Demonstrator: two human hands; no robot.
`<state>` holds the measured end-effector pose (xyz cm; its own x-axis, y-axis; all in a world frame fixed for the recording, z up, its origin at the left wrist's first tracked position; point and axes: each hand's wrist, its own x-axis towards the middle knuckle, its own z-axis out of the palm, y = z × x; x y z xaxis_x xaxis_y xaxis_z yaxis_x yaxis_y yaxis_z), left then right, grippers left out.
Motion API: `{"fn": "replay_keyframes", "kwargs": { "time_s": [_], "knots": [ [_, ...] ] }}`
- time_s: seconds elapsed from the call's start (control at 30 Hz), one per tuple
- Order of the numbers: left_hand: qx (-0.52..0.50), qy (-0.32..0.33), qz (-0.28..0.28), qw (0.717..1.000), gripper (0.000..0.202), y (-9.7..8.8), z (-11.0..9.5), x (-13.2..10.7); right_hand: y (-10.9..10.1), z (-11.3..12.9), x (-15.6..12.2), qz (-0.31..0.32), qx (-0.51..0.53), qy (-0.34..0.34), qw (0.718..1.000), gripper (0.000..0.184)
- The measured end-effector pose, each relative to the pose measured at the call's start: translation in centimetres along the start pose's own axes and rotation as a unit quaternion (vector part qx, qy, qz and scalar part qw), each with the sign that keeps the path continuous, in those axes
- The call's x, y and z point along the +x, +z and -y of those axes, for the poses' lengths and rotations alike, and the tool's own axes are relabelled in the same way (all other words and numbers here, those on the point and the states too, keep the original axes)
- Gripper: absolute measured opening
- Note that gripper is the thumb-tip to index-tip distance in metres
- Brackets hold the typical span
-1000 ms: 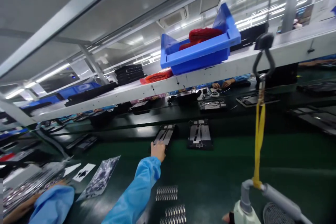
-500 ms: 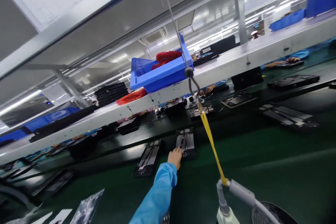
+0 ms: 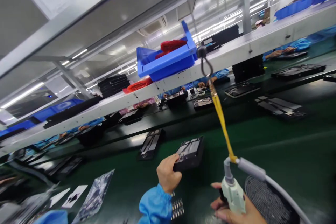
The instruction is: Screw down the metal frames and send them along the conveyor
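Note:
My left hand [image 3: 168,173], in a blue sleeve, is closed on the near left corner of a black fixture tray [image 3: 190,152] holding a flat metal part. The tray sits on the green mat, just in front of the dark conveyor belt. My right hand [image 3: 231,211] shows at the bottom edge, its fingers wrapped round a white electric screwdriver [image 3: 232,194]. A yellow strap [image 3: 222,122] runs from the screwdriver up to a black hook [image 3: 203,57] overhead, and a grey cable leaves the tool to the right.
A second black fixture [image 3: 151,143] lies on the belt to the left. Small metal strips [image 3: 177,208] and printed bags [image 3: 94,196] lie on the mat. A round black mesh pad [image 3: 270,199] is at right. A shelf [image 3: 236,52] carries a blue bin [image 3: 168,64]. Co-workers' hands [image 3: 204,84] work opposite.
My left hand left the left fixture, reached the right one, gripped it and pulled it off the belt toward me. My right hand rose into view with the screwdriver.

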<state>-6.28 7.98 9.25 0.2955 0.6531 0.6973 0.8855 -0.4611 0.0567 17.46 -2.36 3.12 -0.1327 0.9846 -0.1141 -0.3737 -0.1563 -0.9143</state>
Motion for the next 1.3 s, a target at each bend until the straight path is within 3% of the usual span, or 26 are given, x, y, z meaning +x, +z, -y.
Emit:
{"fn": "replay_keyframes", "kwargs": {
  "time_s": [0.07, 0.13, 0.2, 0.3, 0.37, 0.43, 0.53, 0.63, 0.77, 0.87, 1.07, 1.13, 1.23, 1.3],
  "knots": [
    [-0.054, 0.059, -0.072, 0.994, 0.056, -1.1, -1.4, -3.6, -0.7, 1.5, -1.0, -0.013, -0.030, -0.011, 0.999, 0.063],
    [-0.056, 0.100, -0.072, 0.991, 0.057, -1.7, -3.0, -7.0, -1.5, 3.0, -1.6, -0.038, -0.031, -0.038, 0.998, 0.058],
    [-0.043, 0.152, -0.066, 0.985, 0.047, -1.4, -4.6, -10.5, -2.4, 4.3, -1.8, -0.081, -0.030, -0.074, 0.994, 0.053],
    [-0.032, 0.195, -0.107, 0.975, 0.022, 0.0, -6.8, -15.7, -4.1, 5.3, -1.6, -0.136, -0.050, -0.114, 0.983, 0.050],
    [-0.019, 0.169, -0.080, 0.982, 0.010, 0.6, -8.0, -18.7, -5.3, 5.8, -1.3, -0.135, -0.075, -0.124, 0.980, 0.048],
    [-0.021, 0.145, -0.013, 0.989, 0.011, 0.3, -9.3, -20.4, -6.3, 6.3, -1.1, -0.122, -0.096, -0.132, 0.979, 0.047],
    [-0.091, 0.184, 0.002, 0.979, 0.006, -1.2, -11.3, -20.1, -7.3, 6.9, -0.6, -0.147, -0.102, -0.164, 0.970, 0.040],
    [-0.124, 0.239, 0.023, 0.963, 0.010, -2.6, -13.0, -17.5, -7.6, 6.9, 0.3, -0.195, -0.083, -0.208, 0.955, 0.032],
    [-0.105, 0.267, 0.163, 0.944, 0.059, -2.8, -15.1, -14.9, -8.0, 6.2, 1.3, -0.221, -0.076, -0.245, 0.941, 0.028],
    [-0.114, 0.243, 0.207, 0.941, 0.067, -1.7, -16.4, -14.8, -8.1, 5.8, 1.9, -0.233, -0.091, -0.253, 0.934, 0.027],
    [-0.152, 0.179, 0.180, 0.955, 0.058, -0.6, -17.9, -14.9, -7.6, 5.6, 2.7, -0.243, -0.107, -0.254, 0.930, 0.027],
    [-0.203, 0.178, 0.147, 0.952, 0.049, -1.2, -17.8, -14.2, -7.3, 5.8, 2.7, -0.238, -0.113, -0.247, 0.932, 0.027],
    [-0.303, 0.123, 0.074, 0.942, 0.015, -2.5, -17.2, -13.1, -7.0, 5.9, 2.6, -0.237, -0.130, -0.231, 0.935, 0.026],
    [-0.351, 0.082, 0.059, 0.931, 0.021, -3.2, -16.5, -12.6, -6.8, 5.9, 2.6, -0.237, -0.144, -0.219, 0.935, 0.026]
  ]
}}
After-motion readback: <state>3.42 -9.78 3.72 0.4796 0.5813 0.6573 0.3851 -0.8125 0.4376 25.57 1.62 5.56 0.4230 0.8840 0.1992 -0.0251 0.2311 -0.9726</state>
